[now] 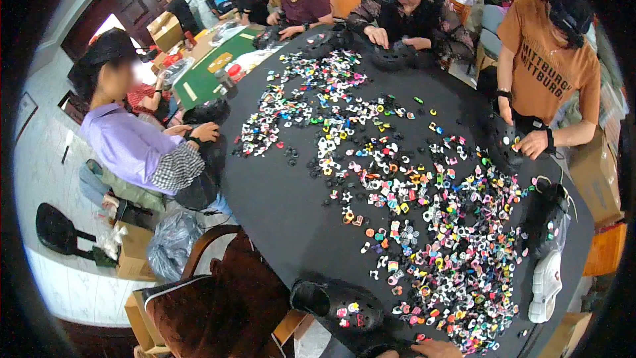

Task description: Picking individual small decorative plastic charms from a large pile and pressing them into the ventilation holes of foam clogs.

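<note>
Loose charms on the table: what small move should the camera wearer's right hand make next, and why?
Perhaps pick one of the loose charms: the right hand lies near the pile's lower end, and the black clog to its left bears red and white charms but has bare upper around them. Whether the hand holds something is unclear.

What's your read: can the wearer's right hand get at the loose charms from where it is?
Probably yes: the right hand is at the picture's lower edge, beside the near end of the loose charms, with no visible obstacle between. The frame cuts it off, so its grip is unclear.
</note>
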Motion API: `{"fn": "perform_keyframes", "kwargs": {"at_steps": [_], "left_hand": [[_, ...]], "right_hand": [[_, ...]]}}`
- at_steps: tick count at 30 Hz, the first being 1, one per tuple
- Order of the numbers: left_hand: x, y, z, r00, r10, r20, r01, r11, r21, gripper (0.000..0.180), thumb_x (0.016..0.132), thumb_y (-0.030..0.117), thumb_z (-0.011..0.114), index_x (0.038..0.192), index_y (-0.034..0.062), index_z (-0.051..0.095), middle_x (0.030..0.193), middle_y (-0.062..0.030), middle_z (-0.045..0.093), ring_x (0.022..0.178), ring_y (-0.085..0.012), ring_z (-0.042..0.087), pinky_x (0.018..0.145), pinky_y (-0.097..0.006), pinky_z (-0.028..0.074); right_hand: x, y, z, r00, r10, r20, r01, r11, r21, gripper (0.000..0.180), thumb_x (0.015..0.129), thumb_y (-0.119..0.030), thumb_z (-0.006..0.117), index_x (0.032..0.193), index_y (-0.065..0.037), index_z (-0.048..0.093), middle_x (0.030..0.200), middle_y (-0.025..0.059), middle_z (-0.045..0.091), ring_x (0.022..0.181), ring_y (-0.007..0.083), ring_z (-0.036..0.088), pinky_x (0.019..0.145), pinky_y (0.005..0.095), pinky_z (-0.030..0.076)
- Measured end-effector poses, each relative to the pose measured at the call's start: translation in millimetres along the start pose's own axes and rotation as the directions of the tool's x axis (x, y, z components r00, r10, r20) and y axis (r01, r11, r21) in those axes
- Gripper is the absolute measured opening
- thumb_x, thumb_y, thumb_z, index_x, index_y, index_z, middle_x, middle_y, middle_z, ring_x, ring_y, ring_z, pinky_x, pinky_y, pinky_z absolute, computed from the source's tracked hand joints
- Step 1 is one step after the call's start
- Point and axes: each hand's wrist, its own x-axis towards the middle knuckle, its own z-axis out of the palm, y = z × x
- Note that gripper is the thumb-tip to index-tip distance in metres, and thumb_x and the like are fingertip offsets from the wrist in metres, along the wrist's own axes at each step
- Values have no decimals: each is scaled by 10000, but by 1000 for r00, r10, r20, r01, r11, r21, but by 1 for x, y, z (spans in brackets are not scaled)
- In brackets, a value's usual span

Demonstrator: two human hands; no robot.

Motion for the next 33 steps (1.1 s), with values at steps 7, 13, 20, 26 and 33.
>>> {"fn": "perform_keyframes", "kwargs": {"at_steps": [7,13,20,26,33], "left_hand": [[9,-26,12,1000,-21,6,21,999,24,321,843,280,673,820,-38,634,762,-92,659,693,-144,577,623,-315,465],[8,-14,7,991,111,74,-122,980,156,320,844,356,610,847,37,634,706,-7,608,670,-103,544,609,-259,449],[16,-20,3,989,-96,112,64,962,265,418,736,470,648,702,54,664,695,-79,660,656,-185,616,621,-314,478],[9,-28,-2,986,-91,139,66,982,176,405,734,461,673,683,60,652,640,-9,600,579,-123,526,533,-282,401],[1,-16,-7,989,-61,135,33,980,195,373,688,396,655,681,22,652,645,-76,628,590,-171,566,581,-314,444]], "right_hand": [[-57,15,45,984,39,-172,-38,999,5,342,802,-145,630,1131,-66,586,1024,152,624,877,327,607,746,379,489],[-81,6,61,941,258,-218,-233,963,133,274,810,-145,636,1068,-61,599,903,137,639,789,308,619,678,373,491],[-75,20,105,857,455,-243,-350,859,374,240,806,-141,684,1017,-45,626,878,87,671,758,156,649,693,274,511],[-77,73,146,857,474,-203,-199,667,718,194,841,-97,654,1013,-17,613,876,32,659,704,99,603,644,224,471],[-71,47,135,796,545,-264,-293,727,621,189,766,-90,729,910,-32,621,774,11,621,635,63,525,583,208,428]]}}
